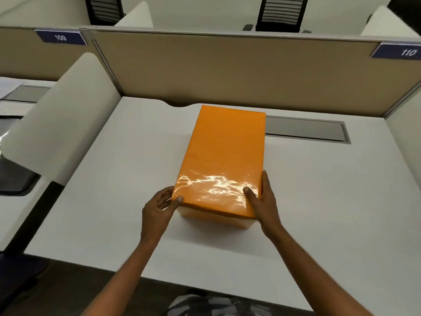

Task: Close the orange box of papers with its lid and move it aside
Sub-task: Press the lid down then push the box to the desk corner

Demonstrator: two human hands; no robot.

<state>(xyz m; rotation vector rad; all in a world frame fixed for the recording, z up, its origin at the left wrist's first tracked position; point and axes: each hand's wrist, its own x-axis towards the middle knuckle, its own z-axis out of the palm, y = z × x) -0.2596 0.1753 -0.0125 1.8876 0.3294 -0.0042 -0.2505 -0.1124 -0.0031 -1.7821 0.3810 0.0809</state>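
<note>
A glossy orange lid (224,153) lies flat on top of the orange box, whose paler front wall (218,221) shows just under the lid's near edge. The box stands in the middle of the white desk (109,179). My left hand (159,208) grips the lid's near left corner, thumb on top. My right hand (264,199) holds the near right corner, thumb on top and fingers down the side. The papers inside are hidden by the lid.
A grey cable tray (307,128) is set into the desk behind and right of the box. A tan partition wall (227,71) closes the back, with white side dividers (61,124) at left. Labels 109 (60,37) and 110 (407,52) hang on it.
</note>
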